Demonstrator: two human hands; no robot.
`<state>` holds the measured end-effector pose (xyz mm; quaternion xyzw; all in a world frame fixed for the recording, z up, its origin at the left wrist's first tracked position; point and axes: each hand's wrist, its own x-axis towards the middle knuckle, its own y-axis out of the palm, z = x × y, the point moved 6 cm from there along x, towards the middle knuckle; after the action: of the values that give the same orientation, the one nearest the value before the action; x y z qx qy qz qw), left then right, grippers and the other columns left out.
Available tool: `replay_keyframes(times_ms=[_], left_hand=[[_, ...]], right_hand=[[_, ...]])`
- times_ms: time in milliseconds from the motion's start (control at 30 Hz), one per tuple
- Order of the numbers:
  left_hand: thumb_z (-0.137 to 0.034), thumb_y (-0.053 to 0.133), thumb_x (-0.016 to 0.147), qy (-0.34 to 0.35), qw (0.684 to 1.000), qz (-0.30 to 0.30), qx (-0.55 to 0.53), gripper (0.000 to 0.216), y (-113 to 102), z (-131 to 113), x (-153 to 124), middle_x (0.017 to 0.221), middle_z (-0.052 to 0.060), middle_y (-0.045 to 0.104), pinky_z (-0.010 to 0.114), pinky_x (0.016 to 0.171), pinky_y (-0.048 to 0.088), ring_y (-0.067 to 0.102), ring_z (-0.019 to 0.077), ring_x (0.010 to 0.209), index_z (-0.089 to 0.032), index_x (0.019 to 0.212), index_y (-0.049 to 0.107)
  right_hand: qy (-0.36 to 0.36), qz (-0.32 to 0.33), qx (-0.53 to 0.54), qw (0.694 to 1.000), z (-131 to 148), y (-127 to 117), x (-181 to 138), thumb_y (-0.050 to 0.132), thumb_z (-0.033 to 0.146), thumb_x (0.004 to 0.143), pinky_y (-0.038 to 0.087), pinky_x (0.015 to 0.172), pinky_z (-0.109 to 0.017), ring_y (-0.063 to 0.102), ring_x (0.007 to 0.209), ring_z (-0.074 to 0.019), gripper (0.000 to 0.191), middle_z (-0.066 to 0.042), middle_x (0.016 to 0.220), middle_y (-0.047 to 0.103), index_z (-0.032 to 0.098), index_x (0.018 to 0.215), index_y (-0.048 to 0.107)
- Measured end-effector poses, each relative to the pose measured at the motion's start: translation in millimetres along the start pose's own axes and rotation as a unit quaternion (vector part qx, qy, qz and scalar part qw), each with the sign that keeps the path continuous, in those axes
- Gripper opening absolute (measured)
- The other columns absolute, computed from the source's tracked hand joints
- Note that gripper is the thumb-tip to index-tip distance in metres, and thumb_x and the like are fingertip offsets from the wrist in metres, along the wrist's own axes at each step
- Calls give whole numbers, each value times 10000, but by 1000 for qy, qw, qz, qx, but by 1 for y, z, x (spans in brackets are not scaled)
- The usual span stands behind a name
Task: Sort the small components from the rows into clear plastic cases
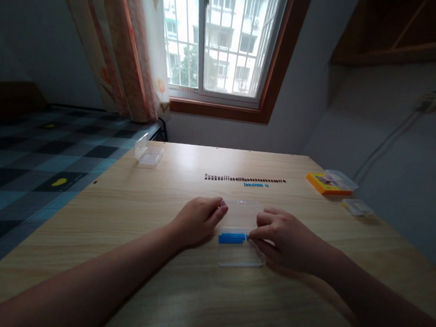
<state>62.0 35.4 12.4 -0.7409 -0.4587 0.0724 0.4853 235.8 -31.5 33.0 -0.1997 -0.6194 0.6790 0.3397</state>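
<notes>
In front of me on the table lies a clear plastic box, its lid folded back on the far side. Blue strips lie side by side within the box. My left hand grips the lid's left edge between thumb and fingers. Fingertips of my right hand are pinched on a small blue piece at the right end of the strips. Most of that piece is hidden by the fingers. Farther back, a row of small dark pieces stretches across the table, with a shorter row of small blue pieces before it.
Another clear box stands with its lid raised at the table's far left corner. A yellow box and a small clear box sit by the right edge. A bed adjoins the left side; a window is behind.
</notes>
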Motion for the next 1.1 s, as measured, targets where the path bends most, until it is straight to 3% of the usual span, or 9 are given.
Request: replay_keyframes(times_ms=[800, 933, 1033, 1100], left_hand=[[-369, 401, 1012, -9, 1000, 7, 10, 336, 0, 0, 0, 728, 34, 677, 292, 654, 424, 623, 193, 679, -206, 797, 601], [-392, 387, 1015, -15, 1000, 10, 15, 360, 0, 1, 0, 735, 36, 684, 297, 662, 424, 628, 198, 690, -208, 797, 606], [-408, 369, 1021, -17, 1000, 8, 18, 384, 0, 2, 0, 742, 38, 689, 303, 668, 422, 633, 204, 699, -211, 802, 616], [-419, 353, 1025, -15, 1000, 7, 16, 404, -1, 2, 0, 749, 41, 693, 307, 673, 427, 638, 209, 706, -211, 805, 621]], right_hand=[[-3, -12, 12, 1000, 1, 1, 1, 584, 170, 941, 371, 699, -314, 503, 745, -172, 212, -34, 763, 614, 198, 789, 730], [-49, -81, 50, 994, 0, -10, -2, 569, 200, 971, 392, 681, -321, 517, 724, -173, 200, -35, 753, 626, 208, 902, 756], [-69, -212, 95, 970, -12, -25, -8, 581, 202, 971, 426, 674, -327, 539, 717, -176, 170, -34, 756, 640, 216, 974, 750], [-40, -304, 113, 945, -31, -30, -13, 583, 198, 970, 462, 691, -336, 565, 743, -185, 167, -38, 777, 645, 223, 1000, 745]])
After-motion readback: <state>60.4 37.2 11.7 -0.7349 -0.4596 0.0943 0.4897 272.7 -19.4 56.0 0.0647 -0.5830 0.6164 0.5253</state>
